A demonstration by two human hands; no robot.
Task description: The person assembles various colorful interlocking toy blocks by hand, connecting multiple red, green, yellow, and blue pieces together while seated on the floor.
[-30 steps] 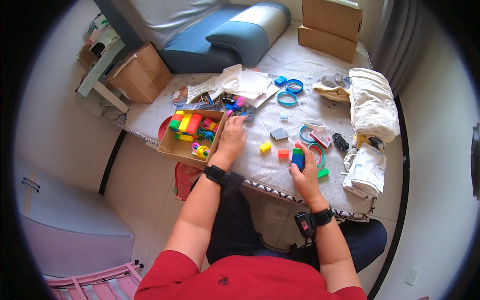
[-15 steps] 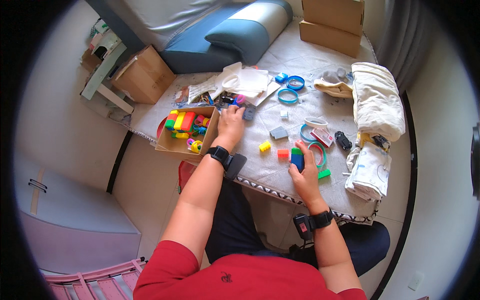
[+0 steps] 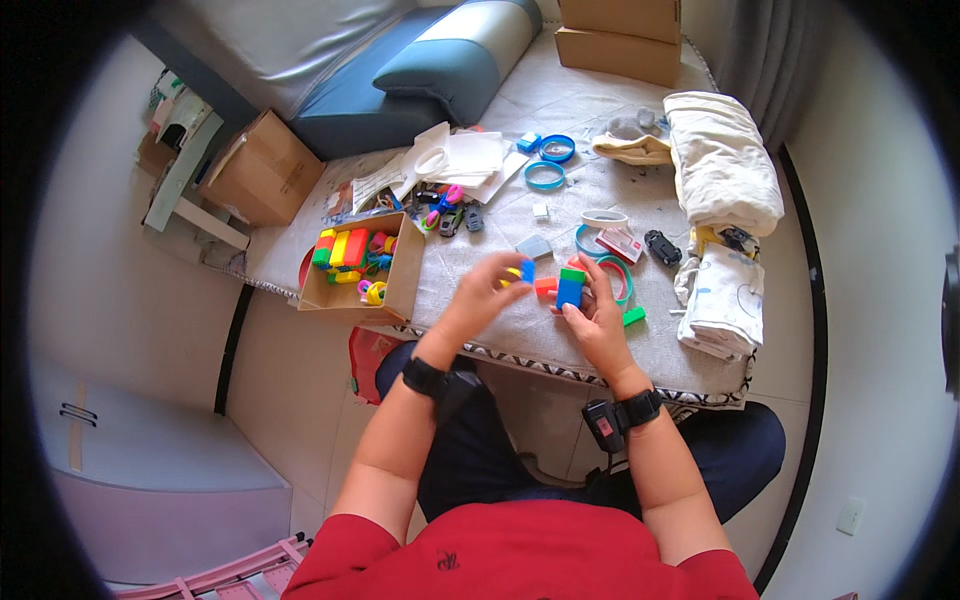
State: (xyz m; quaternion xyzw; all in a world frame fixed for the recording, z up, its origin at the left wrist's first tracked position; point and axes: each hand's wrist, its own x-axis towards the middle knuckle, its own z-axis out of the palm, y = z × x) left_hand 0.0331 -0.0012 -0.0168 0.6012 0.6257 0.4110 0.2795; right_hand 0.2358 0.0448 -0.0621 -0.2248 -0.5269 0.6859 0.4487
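Note:
Pinched at the fingertips of my left hand [image 3: 487, 290] is a small blue block [image 3: 528, 270]. Close to its right, my right hand [image 3: 600, 315] is closed around a stack of toy building blocks [image 3: 569, 289], green on top and blue below. The two hands are apart, held over the near part of the bed. A red block [image 3: 545, 287] shows between them, and a yellow block is partly hidden behind my left fingers. Beyond them sits a grey block [image 3: 534, 247]. A green block [image 3: 634, 316] lies right of my right hand.
An open cardboard box [image 3: 398, 275] of colourful blocks stands at left. Toy cars [image 3: 452, 219], pink scissors [image 3: 446, 198] and white papers [image 3: 470, 158] lie behind it. Coloured wristbands [image 3: 545, 175], a black toy car [image 3: 661, 246] and folded cloth [image 3: 722, 165] are farther right.
My left hand has come from beside the box toward my right hand and now holds a small blue block. My right hand keeps its block stack. The whole view has shifted slightly.

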